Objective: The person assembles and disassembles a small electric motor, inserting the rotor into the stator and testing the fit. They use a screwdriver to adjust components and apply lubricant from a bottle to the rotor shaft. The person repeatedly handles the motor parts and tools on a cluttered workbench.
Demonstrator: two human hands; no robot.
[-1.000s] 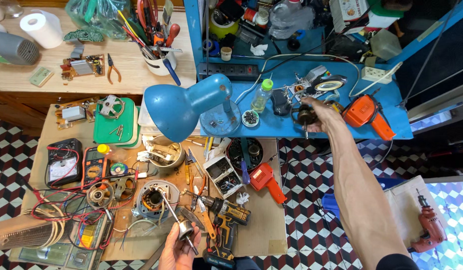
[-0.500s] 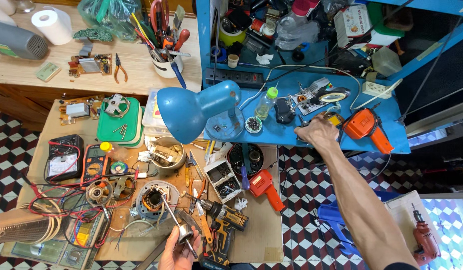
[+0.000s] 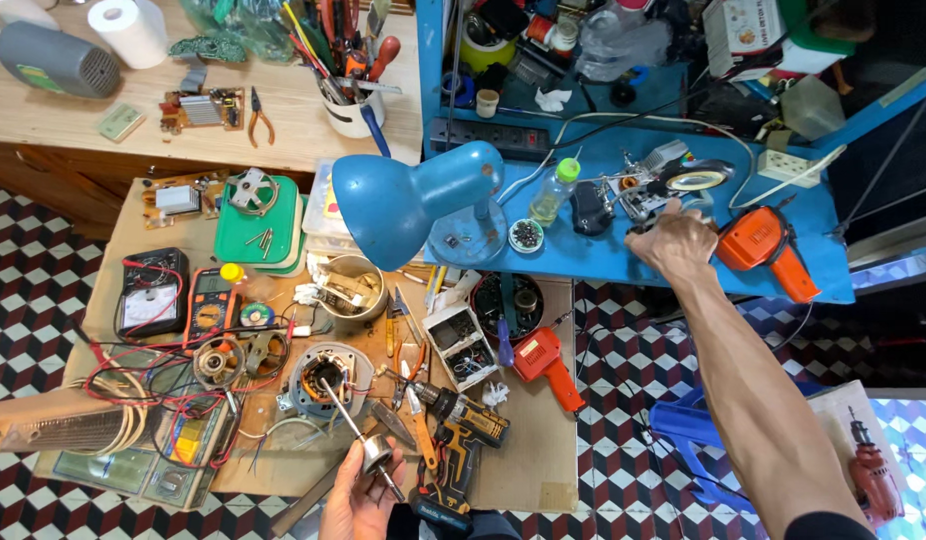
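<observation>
Head view looked down on a cluttered work area, and the blue desk lamp [image 3: 413,205] serves as the landmark for every place below. Far to the lamp's left sat one grey fan-like appliance [image 3: 58,58] and one white paper roll [image 3: 129,30] on the wooden bench. Two meters lay below and left of the lamp: one black [image 3: 153,292], one orange-edged [image 3: 212,300], with red wires tangled around them. One green tray [image 3: 253,225] with a few screws lay just left of the lamp. Below the lamp lay one round motor housing [image 3: 323,378] on the cardboard sheet [image 3: 523,470]. Lower still, the left hand [image 3: 358,498] was clenched around a metal rotor shaft [image 3: 366,443], its long rod angled up toward the housing. One yellow-and-black cordless drill [image 3: 463,430] lay just right of that hand. One cup of hand tools [image 3: 350,100] stood above the lamp. Right of the lamp stood one small green-capped bottle [image 3: 553,190] on the blue table [image 3: 603,262]. Two orange tools showed: one heat gun [image 3: 548,365] below and right of the lamp, one [image 3: 768,245] far right. The right hand [image 3: 673,243] rested on the blue table beside a ring-shaped magnifier [image 3: 698,180], fingers curled; whether it gripped anything could not be told.
</observation>
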